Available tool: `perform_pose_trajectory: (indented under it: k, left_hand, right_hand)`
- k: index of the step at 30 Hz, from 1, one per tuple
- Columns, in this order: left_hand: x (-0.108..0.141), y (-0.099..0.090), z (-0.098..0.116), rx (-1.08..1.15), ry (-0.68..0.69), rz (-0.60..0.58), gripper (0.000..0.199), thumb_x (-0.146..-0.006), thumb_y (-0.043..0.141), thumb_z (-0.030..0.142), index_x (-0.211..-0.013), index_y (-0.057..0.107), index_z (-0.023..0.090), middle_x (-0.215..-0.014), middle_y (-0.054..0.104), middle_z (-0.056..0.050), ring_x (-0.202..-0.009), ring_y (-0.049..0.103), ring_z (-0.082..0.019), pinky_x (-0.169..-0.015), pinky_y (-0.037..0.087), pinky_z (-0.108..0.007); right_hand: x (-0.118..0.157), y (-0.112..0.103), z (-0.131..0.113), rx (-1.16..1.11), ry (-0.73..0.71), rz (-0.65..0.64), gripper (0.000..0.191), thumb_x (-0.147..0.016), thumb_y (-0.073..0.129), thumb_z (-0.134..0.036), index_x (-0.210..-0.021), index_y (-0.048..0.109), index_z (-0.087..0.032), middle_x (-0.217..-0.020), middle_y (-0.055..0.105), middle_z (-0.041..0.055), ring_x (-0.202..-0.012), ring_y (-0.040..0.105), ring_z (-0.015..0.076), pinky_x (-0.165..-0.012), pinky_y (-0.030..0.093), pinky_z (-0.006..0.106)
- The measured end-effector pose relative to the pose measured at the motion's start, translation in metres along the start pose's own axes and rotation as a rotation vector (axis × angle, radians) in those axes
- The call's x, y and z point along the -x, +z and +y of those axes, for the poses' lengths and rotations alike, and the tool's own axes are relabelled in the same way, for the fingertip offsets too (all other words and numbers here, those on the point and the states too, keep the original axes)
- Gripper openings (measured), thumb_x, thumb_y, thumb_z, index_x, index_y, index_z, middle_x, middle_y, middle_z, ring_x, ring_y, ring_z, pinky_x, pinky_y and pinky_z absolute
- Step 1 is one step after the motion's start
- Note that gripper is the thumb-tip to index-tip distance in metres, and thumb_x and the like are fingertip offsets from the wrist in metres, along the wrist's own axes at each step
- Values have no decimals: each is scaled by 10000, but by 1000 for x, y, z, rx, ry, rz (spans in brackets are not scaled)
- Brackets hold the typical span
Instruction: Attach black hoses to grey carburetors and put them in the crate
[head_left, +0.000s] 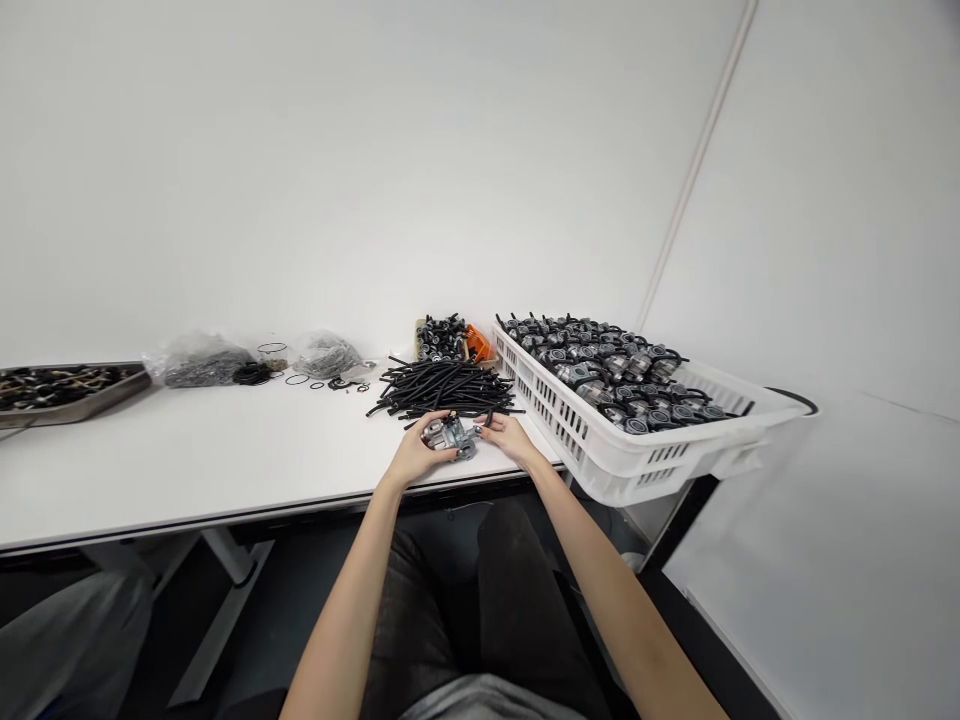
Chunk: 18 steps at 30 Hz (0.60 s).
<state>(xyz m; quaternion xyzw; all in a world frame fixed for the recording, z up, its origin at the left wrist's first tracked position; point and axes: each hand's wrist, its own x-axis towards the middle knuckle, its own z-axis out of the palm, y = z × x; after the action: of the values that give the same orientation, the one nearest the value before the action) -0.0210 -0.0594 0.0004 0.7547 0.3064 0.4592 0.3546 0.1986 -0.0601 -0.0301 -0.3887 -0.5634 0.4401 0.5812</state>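
Near the table's front edge, my left hand (421, 452) is wrapped round a silver metal carburetor (448, 436), thumb in front and fingers behind. My right hand (508, 436) is closed at the carburetor's right side, pinching a small black rubber piece (489, 418); its full shape is hidden by the fingers. Right behind both hands lies a loose pile of short black rubber hoses (442, 385).
A white plastic basket (622, 465) full of carburetors with black hoses stands right, overhanging the table edge. Behind the hoses are a bin of small black parts (441, 335) and an orange container (478, 345). Leftward lie plastic bags (206, 362), black rings (297, 379) and a metal tray (97, 402).
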Motion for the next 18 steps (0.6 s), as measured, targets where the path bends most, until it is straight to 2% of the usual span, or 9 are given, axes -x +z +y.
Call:
perform_pose_trajectory:
  k: [2, 4, 9, 14, 18]
  left_hand:
    - [0, 0, -1, 6, -7, 1, 643, -599, 784, 306, -1200, 578, 216, -1197, 625, -80, -1082, 599, -246, -960, 457, -393]
    - [0, 0, -2, 8, -10, 4, 644, -595, 785, 307, -1198, 580, 213, -1199, 625, -82, -1079, 601, -247, -963, 455, -396]
    - [0, 0, -3, -12, 6, 19, 633, -596, 788, 305, -1191, 590, 216, -1200, 629, -81, -1082, 601, -245, -967, 450, -391]
    - [0, 0, -4, -5, -1, 18, 645, -594, 790, 302, -1199, 581, 220, -1199, 629, -81, -1097, 594, -252, -968, 451, -400]
    - [-1, 0, -6, -1, -14, 14, 658, -585, 794, 296, -1200, 574, 218, -1199, 631, -79, -1098, 594, -250, -974, 447, -398]
  right_hand:
    - [3, 1, -2, -45, -1, 13, 551, -631, 793, -309, -1141, 597, -237, -753, 695, -9, -712, 650, 157, -704, 498, 291]
    - [5, 2, -4, -69, -12, 8, 635, -649, 779, -280, -1227, 517, -275, -691, 666, -43, -655, 639, 140, -648, 486, 255]
    - [8, 2, -10, -60, -43, -40, 404, -656, 758, -241, -1032, 612, -238, -740, 681, -17, -659, 636, 129, -646, 465, 232]
    - [11, 3, -15, -83, -44, -66, 528, -597, 786, -209, -1094, 611, -243, -842, 711, 14, -748, 660, 166, -673, 469, 254]
    - [11, 4, -13, -32, -81, -57, 475, -631, 751, -199, -1087, 629, -252, -807, 701, -1, -722, 647, 160, -673, 474, 263]
